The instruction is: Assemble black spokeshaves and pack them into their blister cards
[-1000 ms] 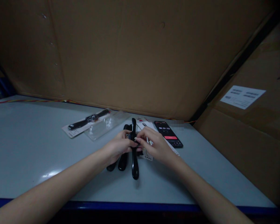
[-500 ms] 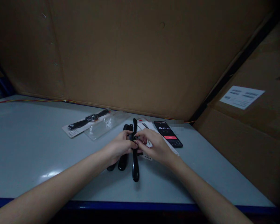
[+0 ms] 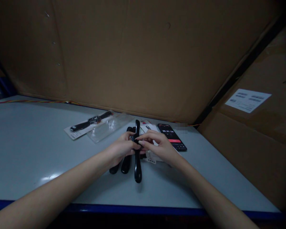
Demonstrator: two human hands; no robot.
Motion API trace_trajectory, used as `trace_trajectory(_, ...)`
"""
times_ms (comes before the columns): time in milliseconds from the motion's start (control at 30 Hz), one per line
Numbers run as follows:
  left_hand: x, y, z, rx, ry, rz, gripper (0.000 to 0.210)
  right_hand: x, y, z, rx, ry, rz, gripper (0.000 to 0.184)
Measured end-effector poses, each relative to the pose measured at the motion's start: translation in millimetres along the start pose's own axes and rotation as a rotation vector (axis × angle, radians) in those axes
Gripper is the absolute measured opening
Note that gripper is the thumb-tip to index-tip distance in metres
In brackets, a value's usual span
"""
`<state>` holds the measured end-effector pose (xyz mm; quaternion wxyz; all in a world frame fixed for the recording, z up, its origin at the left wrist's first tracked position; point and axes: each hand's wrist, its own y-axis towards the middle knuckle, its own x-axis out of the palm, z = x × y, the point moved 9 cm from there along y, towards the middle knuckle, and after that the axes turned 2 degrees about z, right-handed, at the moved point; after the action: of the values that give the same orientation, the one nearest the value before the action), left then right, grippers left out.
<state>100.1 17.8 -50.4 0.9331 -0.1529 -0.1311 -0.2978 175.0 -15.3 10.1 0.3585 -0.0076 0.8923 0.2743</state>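
Note:
Between my hands is a long, glossy black double-ended tool [image 3: 138, 170] with rounded, paddle-like ends. It points away from me, its near end above the table. My left hand [image 3: 124, 145] is closed around its middle from the left. On the right side, my right hand [image 3: 157, 144] pinches at the same middle part with thumb and fingertips. The fingers hide most of that part, so any small piece there cannot be made out. Similar black tools [image 3: 125, 165] lie beneath and beside my left hand.
A packaged black tool on a card [image 3: 79, 128] lies at the back left, beside a clear plastic blister shell [image 3: 102, 131]. White printed cards [image 3: 150, 157] lie partly under my right hand. A phone [image 3: 169, 135] shows a running timer. Cardboard walls [image 3: 124, 63] stand behind and right of the table [image 3: 38, 143].
The right fingertips have shifted slightly and flattened over the tool's middle. The tool's near end has moved a little up in view. Both hands stay on it.

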Motion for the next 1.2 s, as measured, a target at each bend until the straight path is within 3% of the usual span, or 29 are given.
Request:
trace_trajectory(200,2.2,0.0,-3.1,-0.015,-0.005,-0.023,0.043,-4.3,0.0,-2.6,-0.035,-0.071,0.069,0.004)
trace_trajectory(367,1.9,-0.5,-4.1,-0.030,-0.001,-0.008,0.046,-6.2,-2.0,-4.2,-0.056,-0.117,0.136,0.004)
trace_trajectory(800,1.9,-3.6,-0.5,-0.032,0.045,0.010,0.041,3.9,0.4,6.8,0.061,0.111,-0.016,0.020)
trace_trajectory(1200,1.8,-3.0,-3.8,-0.051,0.037,0.021,0.052,-1.3,-0.7,-0.9,-0.022,-0.032,0.085,0.002)
